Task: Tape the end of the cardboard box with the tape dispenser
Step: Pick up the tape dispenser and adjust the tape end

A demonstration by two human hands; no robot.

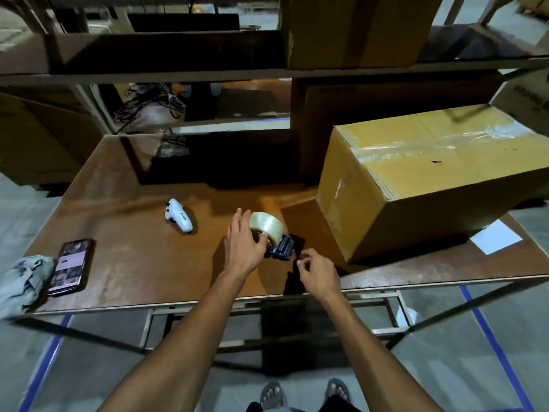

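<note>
A tape dispenser (271,234) with a roll of clear tape and a black frame lies on the brown wooden table (133,254), near its front middle. My left hand (244,242) grips it from the left, thumb on the frame and fingers over the roll. My right hand (316,270) hovers just right of the dispenser's black end, its fingertips pinched together; whether they hold the tape end I cannot tell. The yellow cardboard box (430,179) stands at the right of the table, with clear tape along its top seam.
A white handheld device (179,216) lies left of the dispenser. A phone (70,266) and a grey cloth (20,281) sit at the table's left front corner. A white paper (495,241) lies by the box. Shelves with cartons rise behind the table.
</note>
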